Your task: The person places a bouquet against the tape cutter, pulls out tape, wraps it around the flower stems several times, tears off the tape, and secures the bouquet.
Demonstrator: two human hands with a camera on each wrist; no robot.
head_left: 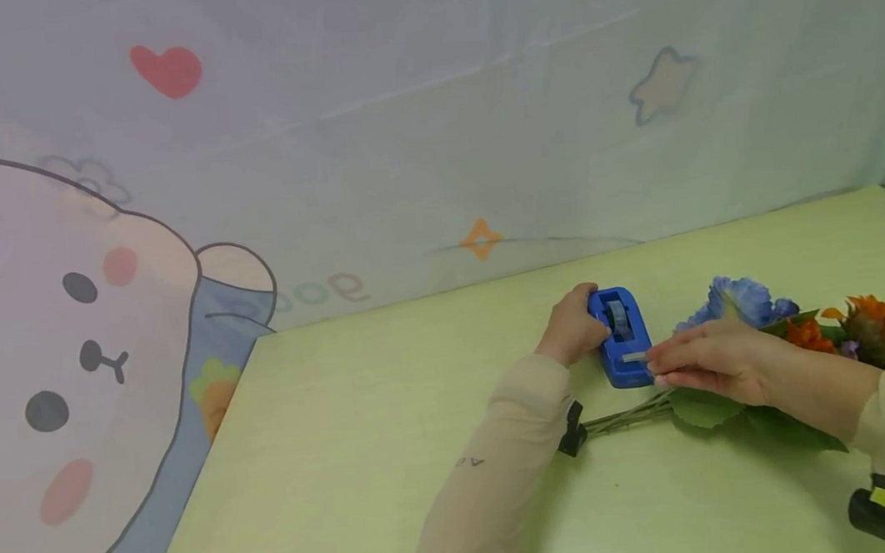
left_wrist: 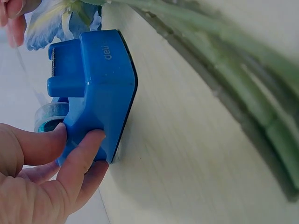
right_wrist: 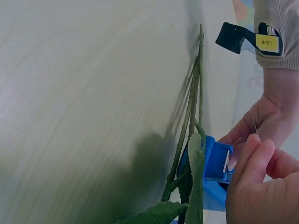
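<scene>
In the head view, gripped a blue plastic tape dispenser (head_left: 637, 333) along its left side with the left hand (head_left: 571, 324). Found the dispenser over the right half of a pale yellow-green tabletop (head_left: 346, 448), just beyond a bundle of thin green stems (head_left: 630, 418). Brought the right hand (head_left: 725, 363) close to the dispenser's cutting end, with fingertips drawn together. Noticed near that hand broad green leaves (head_left: 705, 407), a ruffled blue flower (head_left: 744, 301) and, farther right, bushy orange flowers (head_left: 884, 320). Saw behind the table a pale curtain (head_left: 406, 161) printed with a cartoon animal and a red heart.

In the left wrist view, clamped the left thumb and fingers on the dispenser's rear end, beside a round roll of clear tape (left_wrist: 50, 111). Made out a see-through strip of tape (left_wrist: 28, 77) running from the roll toward the right fingertips. Saw the stems large and blurred, apart from the dispenser.

In the right wrist view, pinched a thin sliver of the strip between the right fingertips. Found the dispenser partly hidden behind leaves and stems. Could not tell the left fingers' full hold from here. Noted a black strapped device (right_wrist: 267, 44) with a yellow label on the left sleeve (right_wrist: 285, 18).
</scene>
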